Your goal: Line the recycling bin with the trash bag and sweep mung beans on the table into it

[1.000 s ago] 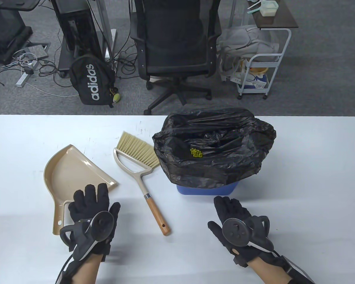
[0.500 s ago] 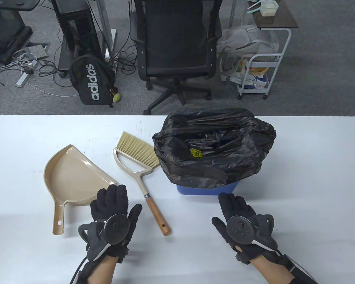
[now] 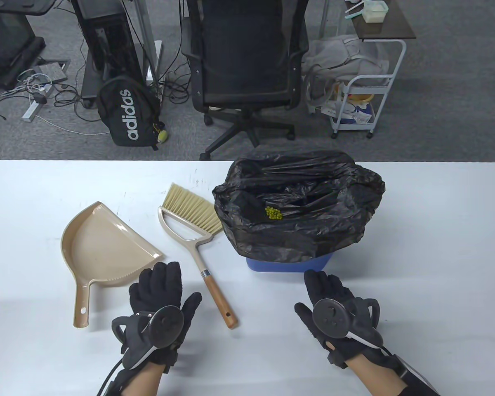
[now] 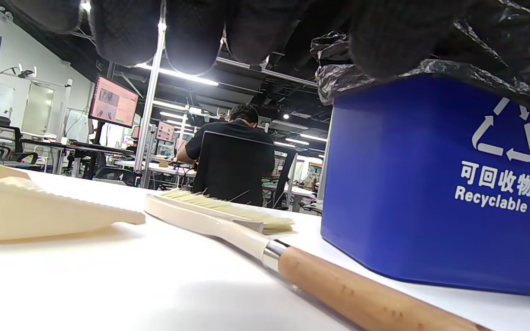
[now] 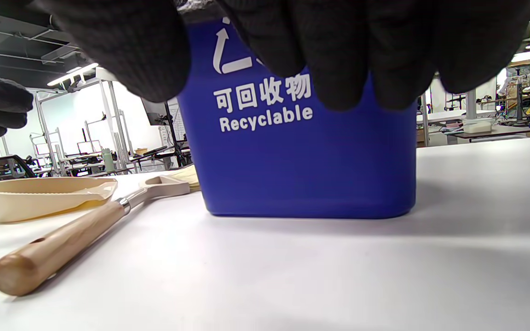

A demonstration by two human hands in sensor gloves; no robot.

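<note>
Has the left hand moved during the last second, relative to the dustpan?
Yes. The left hand has shifted right, off the dustpan handle, toward the brush handle.

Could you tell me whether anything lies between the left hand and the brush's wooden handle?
Nothing visible does. The left hand hovers over bare table, between the dustpan on its left and the brush on its right. Only white tabletop separates its fingers from the wooden handle.

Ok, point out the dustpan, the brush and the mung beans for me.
dustpan [image 3: 101,241], table view, on the flat inside of its pan.
brush [image 3: 216,295], table view, on its wooden handle.
mung beans [image 3: 273,213], table view, on the middle of the pile inside the bag.
</note>
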